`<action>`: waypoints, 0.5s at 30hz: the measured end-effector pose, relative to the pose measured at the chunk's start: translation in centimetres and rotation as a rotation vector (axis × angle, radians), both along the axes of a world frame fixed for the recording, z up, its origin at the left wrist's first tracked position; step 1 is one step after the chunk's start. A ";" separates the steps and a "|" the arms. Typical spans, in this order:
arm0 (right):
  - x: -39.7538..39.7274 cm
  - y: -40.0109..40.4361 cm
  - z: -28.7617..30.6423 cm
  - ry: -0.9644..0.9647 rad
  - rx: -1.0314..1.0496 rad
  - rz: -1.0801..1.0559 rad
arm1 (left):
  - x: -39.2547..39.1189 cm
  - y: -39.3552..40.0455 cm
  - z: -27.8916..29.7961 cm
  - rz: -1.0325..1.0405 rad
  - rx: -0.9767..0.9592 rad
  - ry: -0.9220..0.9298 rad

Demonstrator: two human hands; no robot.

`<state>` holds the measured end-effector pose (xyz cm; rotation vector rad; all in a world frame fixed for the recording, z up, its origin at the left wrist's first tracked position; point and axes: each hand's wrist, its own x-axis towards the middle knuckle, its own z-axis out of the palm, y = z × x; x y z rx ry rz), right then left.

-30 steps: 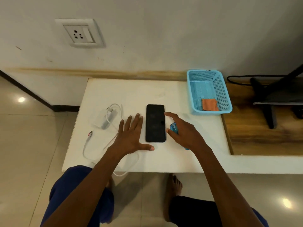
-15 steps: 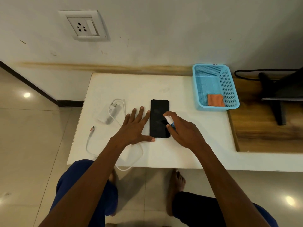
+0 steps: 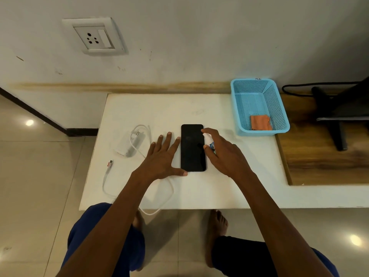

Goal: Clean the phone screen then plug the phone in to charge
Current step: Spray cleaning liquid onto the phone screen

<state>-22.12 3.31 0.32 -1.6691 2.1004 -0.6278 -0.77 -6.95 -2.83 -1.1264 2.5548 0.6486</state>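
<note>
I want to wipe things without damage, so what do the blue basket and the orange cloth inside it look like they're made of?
The blue basket looks like moulded plastic: uniform colour, walls perforated in a regular grid, slightly glossy rim. The orange cloth looks like soft matte fabric, perhaps microfibre: it lies folded with uneven edges, though its weave is too small to tell.
</note>
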 end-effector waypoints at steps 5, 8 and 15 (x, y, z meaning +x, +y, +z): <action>-0.7 -1.7 0.8 -0.079 -0.062 -0.043 | -0.2 -1.2 0.0 0.000 -0.007 0.000; -1.0 -2.5 0.4 -0.049 -0.068 -0.033 | -0.5 -1.8 0.2 0.033 -0.017 0.060; -0.4 -3.4 0.1 -0.006 -0.034 -0.034 | -1.1 -2.8 0.4 0.019 0.017 0.069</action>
